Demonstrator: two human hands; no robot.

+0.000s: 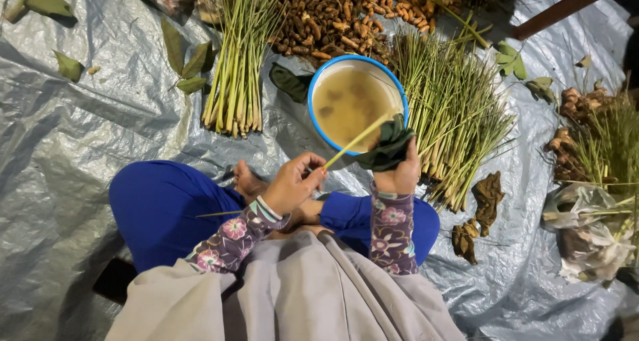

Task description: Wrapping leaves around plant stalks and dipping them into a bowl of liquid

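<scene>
I sit cross-legged on a grey plastic sheet [80, 148] spread over the floor, and both my hands are closed on what they carry. My left hand [293, 181] pinches the lower end of a thin pale-green stalk [356, 140], which slants up toward the bowl. My right hand [398, 171] grips a folded dark green leaf [387, 148], and the tip of the stalk meets that leaf just at the bowl's near rim. The blue-rimmed bowl [313, 91] holds cloudy brownish water and sits just beyond my hands, between a bundle of green stalks [236, 61] on the left and a wider fan of stalks [452, 108] on the right. A heap of brown roots [339, 14] lies behind it, and loose leaves [190, 64] are scattered on the sheet. The risk I judge here is the bowl: it is so close to my knuckles that a jerk of the stalk could tip it and flood the sheet. The stalk also looks slender enough to snap if I pull hard, and the folded leaf could spring open if my grip eases.
</scene>
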